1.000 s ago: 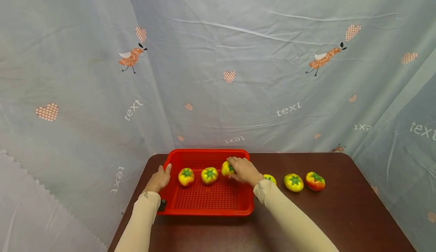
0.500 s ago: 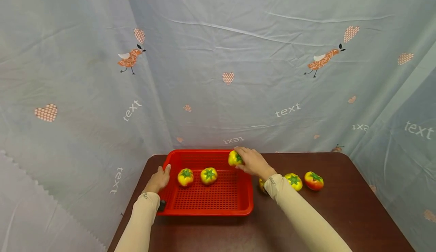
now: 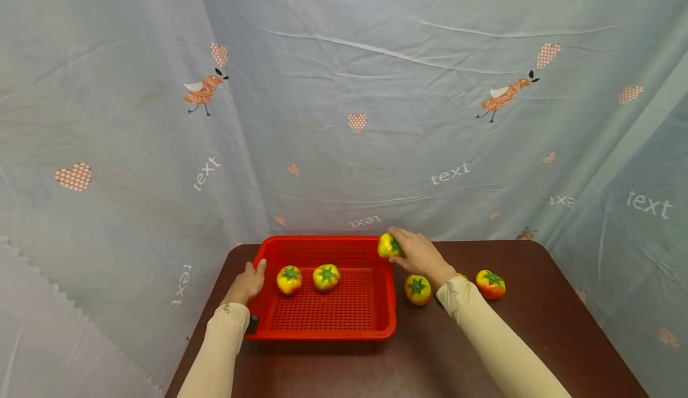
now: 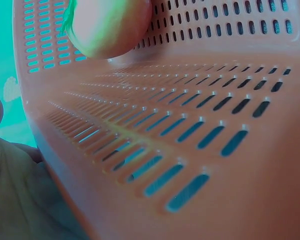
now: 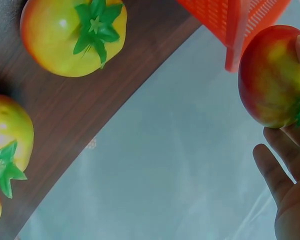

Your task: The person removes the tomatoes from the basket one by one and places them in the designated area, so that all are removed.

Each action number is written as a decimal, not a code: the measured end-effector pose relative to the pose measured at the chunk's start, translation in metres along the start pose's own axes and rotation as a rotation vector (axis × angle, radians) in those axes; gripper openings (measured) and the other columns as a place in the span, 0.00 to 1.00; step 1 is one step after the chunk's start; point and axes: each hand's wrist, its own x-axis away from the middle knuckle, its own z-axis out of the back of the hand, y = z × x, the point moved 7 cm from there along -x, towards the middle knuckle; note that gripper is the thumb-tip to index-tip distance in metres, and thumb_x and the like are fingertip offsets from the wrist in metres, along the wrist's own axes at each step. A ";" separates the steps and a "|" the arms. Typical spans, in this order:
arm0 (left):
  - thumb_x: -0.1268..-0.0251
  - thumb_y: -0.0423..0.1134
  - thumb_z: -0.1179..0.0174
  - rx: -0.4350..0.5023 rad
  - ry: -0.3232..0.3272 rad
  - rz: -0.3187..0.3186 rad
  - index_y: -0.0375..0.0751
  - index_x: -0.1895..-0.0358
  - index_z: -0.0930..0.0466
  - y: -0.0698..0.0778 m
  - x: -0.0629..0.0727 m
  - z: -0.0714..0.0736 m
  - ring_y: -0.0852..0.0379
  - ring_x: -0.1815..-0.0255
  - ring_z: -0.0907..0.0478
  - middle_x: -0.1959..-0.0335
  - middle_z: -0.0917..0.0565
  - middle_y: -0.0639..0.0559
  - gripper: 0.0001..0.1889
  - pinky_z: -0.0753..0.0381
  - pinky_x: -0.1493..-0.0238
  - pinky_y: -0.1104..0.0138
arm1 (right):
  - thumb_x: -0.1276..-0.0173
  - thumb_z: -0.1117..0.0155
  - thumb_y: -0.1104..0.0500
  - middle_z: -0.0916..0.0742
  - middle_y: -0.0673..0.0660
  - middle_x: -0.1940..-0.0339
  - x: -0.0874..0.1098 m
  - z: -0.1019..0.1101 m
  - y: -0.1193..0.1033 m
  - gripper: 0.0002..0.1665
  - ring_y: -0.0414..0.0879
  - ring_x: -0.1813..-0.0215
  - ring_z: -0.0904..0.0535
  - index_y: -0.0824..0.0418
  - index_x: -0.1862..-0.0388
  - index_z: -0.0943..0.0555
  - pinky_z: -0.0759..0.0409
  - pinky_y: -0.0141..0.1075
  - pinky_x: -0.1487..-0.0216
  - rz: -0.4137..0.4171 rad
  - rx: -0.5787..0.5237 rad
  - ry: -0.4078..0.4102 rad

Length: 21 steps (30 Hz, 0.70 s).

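My right hand (image 3: 421, 256) holds a yellow-red tomato (image 3: 389, 246) with a green star-shaped top. It is up at the back right corner of the red basket (image 3: 322, 333). In the right wrist view a thumb and fingers touch this tomato (image 5: 270, 75), with the basket's corner (image 5: 230, 25) beside it. My left hand (image 3: 245, 282) rests against the basket's left side, its fingers extended along the rim. Seen from the left wrist, that hand (image 4: 15, 185) lies along the outside of the slotted wall. Two more tomatoes, one left (image 3: 289, 280) and one central (image 3: 326, 277), sit in the basket.
Right of the basket, a tomato (image 3: 418, 290) lies on the dark brown table (image 3: 537, 338). Another red-yellow tomato (image 3: 490, 284) is farther right, and one between them is mostly hidden behind the right sleeve. A grey-blue printed curtain (image 3: 322, 87) hangs behind the table.
My right hand has lifted the tomato from inside the basket and moved it right and up, to the back right corner. The left hand has stayed at the basket's left side.
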 end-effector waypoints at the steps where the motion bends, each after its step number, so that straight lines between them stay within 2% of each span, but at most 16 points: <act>1: 0.23 0.62 0.80 0.002 0.000 0.001 0.17 0.27 0.66 0.000 0.000 0.000 0.22 0.31 0.42 0.29 0.47 0.17 0.46 0.43 0.30 0.36 | 0.38 0.27 0.51 0.23 0.64 0.33 0.001 0.001 0.001 0.43 0.59 0.34 0.25 0.65 0.29 0.32 0.26 0.57 0.37 0.005 -0.002 0.009; 8: 0.29 0.69 0.85 0.008 0.007 0.000 0.17 0.27 0.64 -0.003 -0.001 0.000 0.22 0.31 0.43 0.30 0.47 0.17 0.52 0.43 0.31 0.36 | 0.39 0.27 0.51 0.23 0.63 0.32 0.006 0.006 0.003 0.43 0.57 0.34 0.25 0.64 0.29 0.32 0.26 0.56 0.37 -0.005 -0.003 0.028; 13: 0.26 0.65 0.83 0.016 -0.011 0.006 0.18 0.27 0.68 -0.002 -0.001 0.000 0.22 0.29 0.47 0.28 0.50 0.17 0.48 0.48 0.28 0.36 | 0.39 0.27 0.51 0.22 0.62 0.33 0.011 0.010 0.005 0.42 0.57 0.35 0.25 0.62 0.29 0.32 0.26 0.55 0.36 -0.025 -0.019 0.032; 21: 0.24 0.63 0.82 -0.011 -0.009 0.000 0.17 0.27 0.68 -0.003 -0.004 -0.002 0.22 0.30 0.45 0.29 0.49 0.17 0.47 0.45 0.29 0.37 | 0.40 0.26 0.51 0.23 0.62 0.32 0.024 0.013 0.009 0.43 0.58 0.33 0.25 0.64 0.30 0.31 0.28 0.61 0.36 -0.016 -0.006 0.047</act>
